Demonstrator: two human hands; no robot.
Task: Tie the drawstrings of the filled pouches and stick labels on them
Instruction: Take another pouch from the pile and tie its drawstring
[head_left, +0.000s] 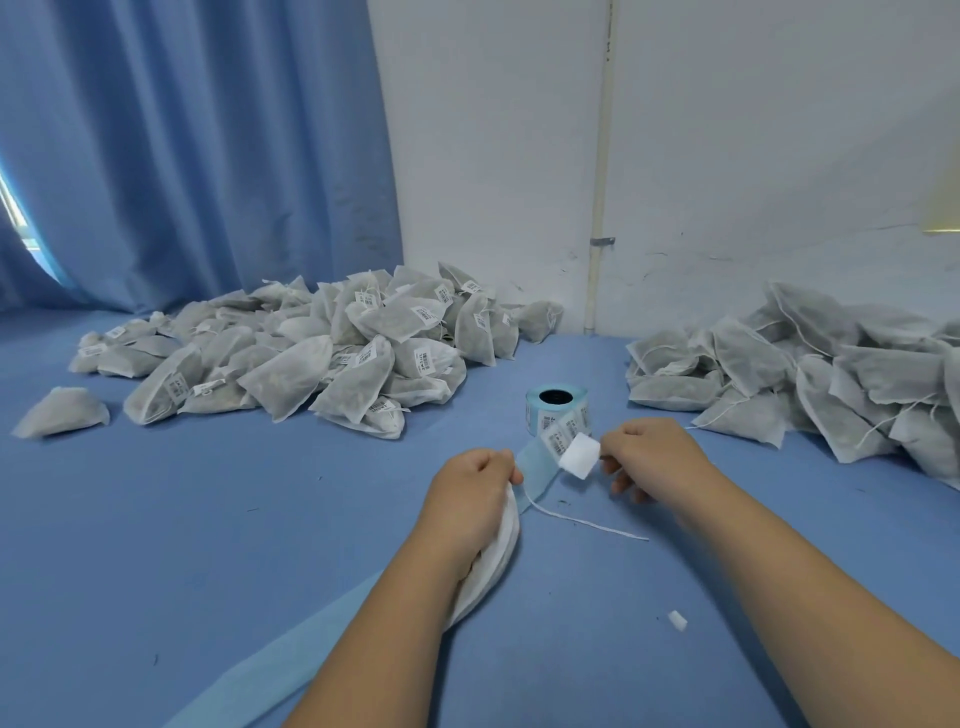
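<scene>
Your left grip is curled round the gathered neck of a white pouch. The pouch's long axis runs from those fingers back toward you under the wrist, with its neck pointing away from you toward the label roll. Its body lies on the blue counter. From the neck a loose drawstring trails across the counter, passing below your right grip and ending nearer you.

Your right grip pinches a white label narrowly at one edge. The label juts out from the fingertips toward your left grip and sits tilted. I cannot tell whether it is still stuck to the pale blue backing strip. That strip comes off the roll just beyond both grips, passes between them, and runs on past your left forearm toward you.

Well beyond your left grip lies a heap of labelled pouches. Beyond and outside your right grip is a heap of unlabelled pouches. A small white scrap lies near your right forearm.
</scene>
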